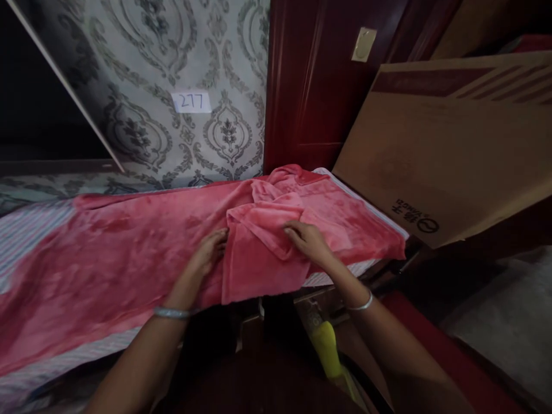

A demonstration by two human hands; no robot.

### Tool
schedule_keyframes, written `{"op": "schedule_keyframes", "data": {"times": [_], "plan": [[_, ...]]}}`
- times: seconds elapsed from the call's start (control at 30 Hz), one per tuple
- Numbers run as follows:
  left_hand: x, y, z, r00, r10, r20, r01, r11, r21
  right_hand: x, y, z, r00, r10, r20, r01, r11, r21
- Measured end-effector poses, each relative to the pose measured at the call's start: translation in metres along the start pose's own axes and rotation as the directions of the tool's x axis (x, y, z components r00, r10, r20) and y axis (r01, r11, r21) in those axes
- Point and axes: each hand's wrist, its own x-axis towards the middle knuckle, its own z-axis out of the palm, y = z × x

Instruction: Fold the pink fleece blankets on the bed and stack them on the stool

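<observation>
A pink fleece blanket (121,247) lies spread over a striped bed surface (30,230). One part of it is folded into a flap (259,259) that hangs over the front edge. My left hand (210,248) rests on the blanket at the flap's left edge, fingers curled round the fabric. My right hand (307,238) lies on top of the flap, fingers bent and pressing into the cloth. Both wrists wear a silver bangle.
A large cardboard box (448,144) leans at the right, close to the bed's end. Behind it stands a dark red wooden door (319,86). Patterned wallpaper bears a paper label "277" (191,102). A yellow object (325,345) stands on the floor below.
</observation>
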Motion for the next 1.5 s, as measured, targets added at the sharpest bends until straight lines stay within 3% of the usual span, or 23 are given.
{"op": "schedule_keyframes", "data": {"times": [0.1,0.2,0.3,0.47,0.53,0.6,0.73,0.83,0.9,0.93,0.97,1.0,1.03,1.07,1.1,1.2,1.23,1.27,1.37,1.43,1.5], "plan": [[-0.030,-0.019,-0.030,0.999,0.053,-0.005,-0.051,0.981,0.185,-0.037,0.028,0.010,0.986,0.062,-0.157,-0.054,0.997,0.055],[-0.054,-0.029,-0.041,0.994,0.104,0.031,-0.108,0.900,0.423,-0.066,0.043,0.000,0.953,0.027,-0.300,-0.043,0.998,-0.046],[-0.068,-0.042,-0.038,0.985,0.159,0.071,-0.170,0.781,0.601,-0.073,0.046,-0.013,0.965,-0.104,-0.243,0.051,0.976,-0.213],[-0.080,-0.068,-0.027,0.949,0.292,0.118,-0.286,0.642,0.712,-0.032,0.056,-0.026,0.985,-0.171,-0.021,0.151,0.915,-0.373],[-0.084,-0.073,-0.026,0.938,0.316,0.141,-0.314,0.606,0.731,-0.008,0.067,-0.030,0.993,-0.118,-0.007,0.105,0.908,-0.405],[-0.088,-0.076,-0.026,0.938,0.308,0.159,-0.318,0.580,0.750,0.011,0.081,-0.033,0.999,0.014,-0.030,-0.025,0.917,-0.399],[-0.096,-0.078,-0.027,0.956,0.258,0.138,-0.284,0.709,0.646,0.034,0.106,-0.037,0.952,0.304,-0.014,-0.293,0.902,-0.317],[-0.101,-0.077,-0.023,0.982,0.145,0.121,-0.187,0.835,0.518,0.052,0.106,-0.056,0.952,0.305,0.011,-0.290,0.915,-0.279],[-0.103,-0.073,-0.017,0.988,0.088,0.129,-0.137,0.889,0.437,0.073,0.093,-0.083,0.952,0.244,-0.182,-0.283,0.931,-0.231],[-0.105,-0.071,-0.013,0.988,0.083,0.134,-0.131,0.908,0.398,0.085,0.083,-0.099,0.897,0.185,-0.402,-0.275,0.944,-0.179],[-0.106,-0.067,-0.009,0.987,0.090,0.135,-0.133,0.922,0.363,0.097,0.070,-0.115,0.741,0.099,-0.665,-0.229,0.967,-0.111],[-0.107,-0.064,-0.004,0.986,0.101,0.134,-0.140,0.933,0.332,0.107,0.056,-0.128,0.537,0.017,-0.843,-0.143,0.987,-0.072],[-0.108,-0.060,0.000,0.985,0.115,0.127,-0.149,0.940,0.307,0.114,0.041,-0.137,0.411,-0.058,-0.910,-0.035,0.996,-0.080],[-0.110,-0.057,0.004,0.985,0.128,0.116,-0.157,0.945,0.287,0.117,0.026,-0.140,0.372,-0.114,-0.921,0.046,0.994,-0.104],[-0.111,-0.055,0.007,0.985,0.140,0.103,-0.164,0.948,0.272,0.114,0.011,-0.136,0.382,-0.156,-0.911,0.106,0.987,-0.124],[-0.112,-0.051,0.012,0.983,0.166,0.073,-0.179,0.954,0.242,0.076,-0.025,-0.084,0.742,-0.271,-0.613,0.221,0.962,-0.159],[-0.112,-0.052,0.013,0.983,0.171,0.068,-0.182,0.955,0.233,0.056,-0.033,-0.059,0.823,-0.289,-0.489,0.248,0.957,-0.149],[-0.112,-0.053,0.014,0.982,0.176,0.064,-0.186,0.957,0.222,0.036,-0.040,-0.033,0.873,-0.287,-0.394,0.263,0.958,-0.117],[-0.110,-0.056,0.016,0.980,0.190,0.055,-0.197,0.963,0.183,-0.020,-0.050,0.030,0.955,-0.259,-0.143,0.258,0.966,-0.024],[-0.108,-0.058,0.019,0.980,0.189,0.066,-0.197,0.969,0.152,-0.044,-0.053,0.053,0.973,-0.220,-0.066,0.222,0.975,0.023],[-0.108,-0.058,0.021,0.981,0.175,0.083,-0.185,0.975,0.121,-0.058,-0.055,0.063,0.981,-0.182,-0.065,0.185,0.981,0.052]]}}
